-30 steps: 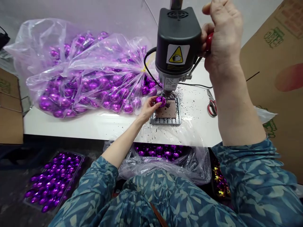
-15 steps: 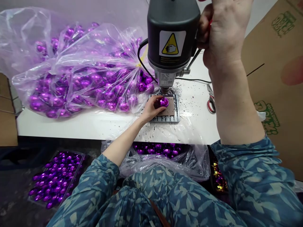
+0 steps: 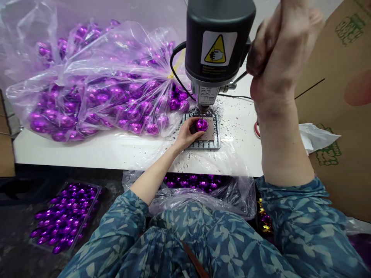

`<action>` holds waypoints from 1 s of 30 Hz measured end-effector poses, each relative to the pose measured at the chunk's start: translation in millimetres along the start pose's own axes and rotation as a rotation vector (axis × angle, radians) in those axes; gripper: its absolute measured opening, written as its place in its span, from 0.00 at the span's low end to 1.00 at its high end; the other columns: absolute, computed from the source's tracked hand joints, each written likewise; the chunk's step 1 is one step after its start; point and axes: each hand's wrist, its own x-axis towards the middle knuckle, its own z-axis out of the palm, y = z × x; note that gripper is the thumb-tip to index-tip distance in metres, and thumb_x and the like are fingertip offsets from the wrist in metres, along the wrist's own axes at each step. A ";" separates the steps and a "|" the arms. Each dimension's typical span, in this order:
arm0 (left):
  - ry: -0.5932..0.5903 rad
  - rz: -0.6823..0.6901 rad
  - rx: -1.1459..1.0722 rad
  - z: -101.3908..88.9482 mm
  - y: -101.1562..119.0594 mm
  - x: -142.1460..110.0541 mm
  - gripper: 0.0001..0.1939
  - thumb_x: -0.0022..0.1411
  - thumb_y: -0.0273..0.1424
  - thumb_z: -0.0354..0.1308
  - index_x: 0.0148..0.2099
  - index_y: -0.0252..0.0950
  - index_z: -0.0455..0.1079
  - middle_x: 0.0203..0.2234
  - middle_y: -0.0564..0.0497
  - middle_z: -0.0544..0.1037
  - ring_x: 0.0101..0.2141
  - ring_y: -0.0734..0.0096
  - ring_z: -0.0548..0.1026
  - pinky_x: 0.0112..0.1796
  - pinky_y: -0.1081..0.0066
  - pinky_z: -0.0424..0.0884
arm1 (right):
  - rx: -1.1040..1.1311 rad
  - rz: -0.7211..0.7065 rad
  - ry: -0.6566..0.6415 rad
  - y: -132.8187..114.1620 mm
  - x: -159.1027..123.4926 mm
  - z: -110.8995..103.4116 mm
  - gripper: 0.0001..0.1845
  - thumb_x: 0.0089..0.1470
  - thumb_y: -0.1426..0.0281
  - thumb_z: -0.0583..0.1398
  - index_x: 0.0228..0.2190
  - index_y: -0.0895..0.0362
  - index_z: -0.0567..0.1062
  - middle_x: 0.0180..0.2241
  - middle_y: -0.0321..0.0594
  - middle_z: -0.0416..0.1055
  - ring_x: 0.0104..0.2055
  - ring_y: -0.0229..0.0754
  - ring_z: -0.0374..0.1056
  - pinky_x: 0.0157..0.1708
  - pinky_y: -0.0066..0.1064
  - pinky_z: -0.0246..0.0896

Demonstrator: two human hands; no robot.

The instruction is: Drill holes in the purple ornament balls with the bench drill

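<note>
Between the thumb and fingers of my left hand (image 3: 187, 135) is a shiny purple faceted ball (image 3: 202, 124). It rests on a brown board (image 3: 209, 133) over the slotted metal base (image 3: 203, 146) of a drill press (image 3: 220, 48). Directly above the ball is the chuck (image 3: 203, 108), its thin bit reaching down to the ball's top; whether it enters is too small to tell. My right hand (image 3: 282, 58) is closed at the press's right side, around its lever handle, which the fingers mostly hide.
A clear bag (image 3: 95, 73) of purple balls covers the table's left side. Dark shavings surround the base. Red-handled scissors (image 3: 256, 129) lie partly behind my right forearm. Below are a plastic-lined container (image 3: 240, 197) and a tray (image 3: 97, 191) of purple balls. Cardboard (image 3: 327, 88) stands at right.
My right hand has turned and shifted slightly right at the handle. More of the ball shows beneath the bit. My left hand still holds it. The whole view has shifted slightly.
</note>
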 end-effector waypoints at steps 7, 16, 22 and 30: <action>0.012 -0.006 -0.028 -0.4 -0.1 1.0 0.25 0.50 0.27 0.79 0.50 0.40 0.76 0.50 0.46 0.79 0.56 0.53 0.75 0.65 0.56 0.66 | 0.059 -0.242 0.070 29.3 -35.8 -11.5 0.51 0.45 0.25 0.42 0.54 0.47 0.68 0.19 0.31 0.38 0.16 0.24 0.40 0.18 0.23 0.42; 0.009 -0.011 -0.035 -2.1 -3.1 1.0 0.25 0.51 0.27 0.79 0.50 0.39 0.77 0.51 0.45 0.78 0.58 0.51 0.74 0.66 0.54 0.64 | 0.005 -0.310 0.186 38.1 -66.2 -9.0 0.28 0.66 0.45 0.49 0.34 0.58 0.64 0.37 0.30 0.69 0.19 0.14 0.49 0.21 0.22 0.38; 0.026 -0.062 -0.074 -1.7 1.1 0.8 0.26 0.50 0.25 0.79 0.51 0.38 0.76 0.51 0.44 0.78 0.59 0.50 0.73 0.66 0.55 0.64 | -0.024 -0.250 0.144 44.6 -76.2 -14.8 0.29 0.64 0.41 0.50 0.33 0.54 0.66 0.22 0.33 0.55 0.18 0.22 0.50 0.23 0.26 0.42; 0.003 -0.017 -0.025 -2.6 -2.3 -0.4 0.26 0.52 0.28 0.78 0.52 0.41 0.76 0.52 0.46 0.78 0.60 0.51 0.73 0.67 0.54 0.64 | -0.002 -0.253 0.094 83.7 -85.9 -22.1 0.31 0.64 0.39 0.46 0.33 0.50 0.71 0.20 0.33 0.57 0.18 0.25 0.46 0.24 0.30 0.50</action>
